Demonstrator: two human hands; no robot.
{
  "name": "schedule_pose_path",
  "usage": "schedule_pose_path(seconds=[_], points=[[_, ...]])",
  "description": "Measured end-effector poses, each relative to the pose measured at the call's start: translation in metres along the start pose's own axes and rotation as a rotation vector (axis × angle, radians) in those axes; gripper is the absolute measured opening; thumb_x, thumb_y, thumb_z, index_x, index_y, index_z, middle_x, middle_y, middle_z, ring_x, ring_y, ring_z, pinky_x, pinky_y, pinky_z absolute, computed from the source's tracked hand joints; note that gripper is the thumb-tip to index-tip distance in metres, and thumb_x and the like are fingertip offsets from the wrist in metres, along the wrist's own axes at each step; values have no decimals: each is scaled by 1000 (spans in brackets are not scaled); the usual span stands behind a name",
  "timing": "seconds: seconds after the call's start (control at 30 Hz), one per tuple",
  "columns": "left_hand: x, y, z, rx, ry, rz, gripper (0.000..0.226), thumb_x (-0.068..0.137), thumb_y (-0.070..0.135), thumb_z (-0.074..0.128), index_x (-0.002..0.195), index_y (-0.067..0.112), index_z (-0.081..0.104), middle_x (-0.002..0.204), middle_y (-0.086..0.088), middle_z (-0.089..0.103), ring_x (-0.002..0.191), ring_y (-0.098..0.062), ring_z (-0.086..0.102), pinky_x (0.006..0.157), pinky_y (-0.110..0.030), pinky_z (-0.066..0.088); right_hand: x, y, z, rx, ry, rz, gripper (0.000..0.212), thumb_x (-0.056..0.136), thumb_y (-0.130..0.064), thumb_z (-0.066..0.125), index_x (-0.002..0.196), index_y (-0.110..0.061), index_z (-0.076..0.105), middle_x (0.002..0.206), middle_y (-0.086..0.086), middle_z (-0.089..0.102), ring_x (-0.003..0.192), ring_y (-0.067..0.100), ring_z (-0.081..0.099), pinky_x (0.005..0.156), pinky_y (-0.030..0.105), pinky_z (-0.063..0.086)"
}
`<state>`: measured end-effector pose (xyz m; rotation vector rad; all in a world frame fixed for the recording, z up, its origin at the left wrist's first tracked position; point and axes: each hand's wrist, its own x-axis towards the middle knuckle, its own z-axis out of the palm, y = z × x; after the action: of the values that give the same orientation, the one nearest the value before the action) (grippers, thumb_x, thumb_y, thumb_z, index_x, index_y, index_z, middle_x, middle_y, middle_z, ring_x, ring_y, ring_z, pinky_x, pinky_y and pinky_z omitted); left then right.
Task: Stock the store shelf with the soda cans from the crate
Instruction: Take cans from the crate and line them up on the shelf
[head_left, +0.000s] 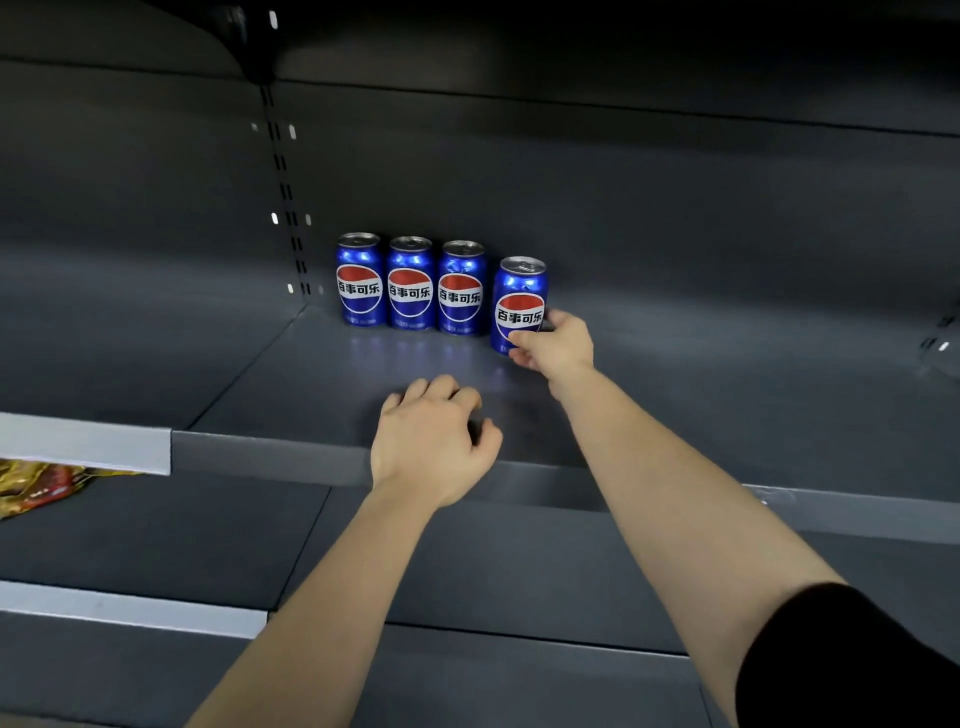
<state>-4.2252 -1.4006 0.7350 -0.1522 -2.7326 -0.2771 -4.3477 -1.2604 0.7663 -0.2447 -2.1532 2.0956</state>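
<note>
Three blue soda cans (410, 283) stand upright in a row at the back of the dark grey shelf (291, 384), labels facing me. A fourth blue can (519, 301) stands just right of the row and a little nearer. My right hand (556, 345) wraps its fingers around the lower right side of that can. My left hand (434, 439) rests on the shelf near the front edge, fingers curled and holding nothing. The crate is out of view.
A slotted upright (284, 192) runs up the back wall left of the cans. Below, a lower shelf (156, 525) holds a gold and red wrapper (36, 488) at far left. White price strips (88, 441) line the shelf fronts on the left.
</note>
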Motion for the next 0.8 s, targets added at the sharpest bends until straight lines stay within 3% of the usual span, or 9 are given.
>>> schedule_pose_path(seconds=[0.13, 0.2, 0.3, 0.47, 0.8], points=[[0, 0, 0, 11, -4, -2, 41, 89, 49, 35, 117, 31, 59, 117, 10, 54, 111, -15, 46, 96, -33, 33, 7, 4, 6, 54, 20, 1, 72, 79, 4, 72, 142, -8, 38, 120, 11, 57, 100, 27, 65, 73, 30, 58], [-1, 0, 0, 11, 0, -7, 40, 89, 49, 36, 117, 31, 60, 116, 10, 55, 110, -15, 47, 95, -33, 33, 9, 6, 8, 55, 7, 0, 60, 78, 7, 70, 129, -10, 44, 107, 7, 57, 103, 30, 65, 83, 37, 58], [-1, 0, 0, 19, -1, -8, 40, 89, 49, 36, 117, 32, 59, 116, 11, 55, 109, -15, 47, 95, -33, 33, 11, 6, 11, 21, -35, -7, 51, 76, 6, 70, 111, -17, 42, 90, -1, 57, 92, 24, 64, 93, 45, 54], [-1, 1, 0, 35, -2, -19, 41, 89, 48, 35, 118, 32, 59, 117, 11, 55, 108, -15, 48, 94, -32, 33, 17, 10, 14, 41, -95, -30, 59, 78, 5, 69, 130, -9, 45, 116, 6, 63, 104, 21, 62, 91, 37, 55], [-2, 0, 1, 30, 20, -18, 38, 90, 46, 36, 114, 32, 62, 112, 11, 57, 106, -15, 49, 94, -31, 32, 11, 8, 12, -99, -71, -44, 62, 75, -2, 69, 130, -14, 42, 115, 6, 62, 105, 26, 63, 93, 45, 54]])
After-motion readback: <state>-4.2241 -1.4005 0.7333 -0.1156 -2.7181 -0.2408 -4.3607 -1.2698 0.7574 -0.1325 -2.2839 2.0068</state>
